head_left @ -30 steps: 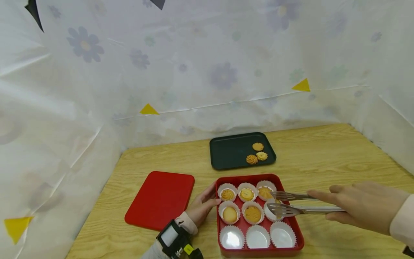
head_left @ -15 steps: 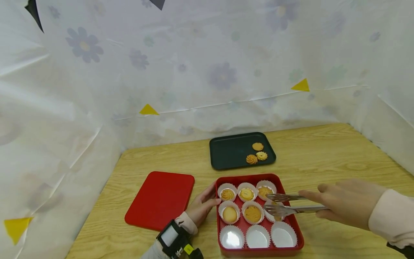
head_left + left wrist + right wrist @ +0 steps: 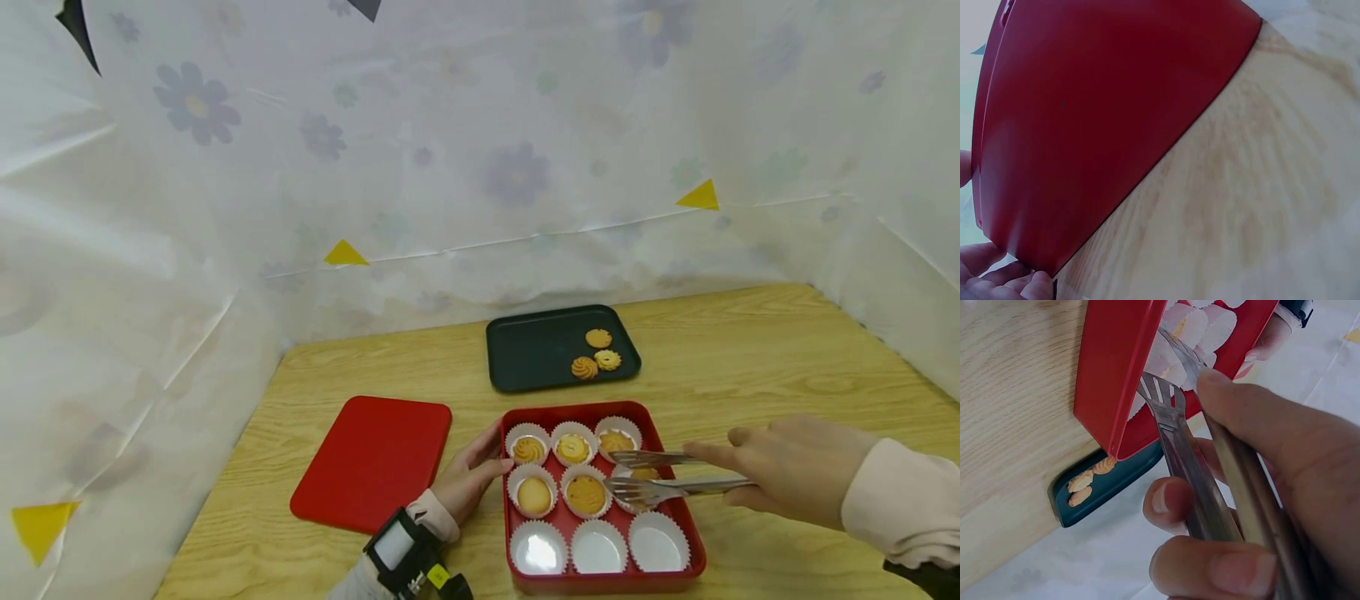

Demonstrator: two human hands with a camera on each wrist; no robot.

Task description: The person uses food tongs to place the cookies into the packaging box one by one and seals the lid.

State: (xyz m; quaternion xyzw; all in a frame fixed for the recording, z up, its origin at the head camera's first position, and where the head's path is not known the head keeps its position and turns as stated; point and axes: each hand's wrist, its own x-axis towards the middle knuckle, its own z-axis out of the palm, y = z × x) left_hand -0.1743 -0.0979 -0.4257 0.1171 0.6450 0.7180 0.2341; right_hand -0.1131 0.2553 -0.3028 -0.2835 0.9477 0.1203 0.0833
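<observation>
Pale flower-printed sheeting point(image 3: 517, 108), bearing 3 yellow triangles point(image 3: 347, 253), rises behind and beside 1 wood-grain tabletop point(image 3: 750, 350); on this stand 1 dark green tray point(image 3: 528, 350) with 3 cookies on its right side, 1 flat red panel point(image 3: 375, 458) at left, and 1 red box point(image 3: 607, 585) between the 2 hands. Inside the box sit 9 white paper cups point(image 3: 598, 547) in 3 rows of 3; 6 box cookies point(image 3: 586, 495) lie in the 2 rear rows, 1 to a cup.

Left hand point(image 3: 468, 479): fingers clamped on the box's left wall; right hand point(image 3: 795, 471): fingers clamped on 1 pair of metal tongs point(image 3: 708, 485), whose 2 slotted heads stand apart over the right cup of the middle row; 1 cookie shows between them, though I cannot tell whether they touch it.

Only the left wrist view shows the foot of the box's left wall along the wood; only the right wrist view shows the thumb on 1 tong arm and fingers curled against the other.
</observation>
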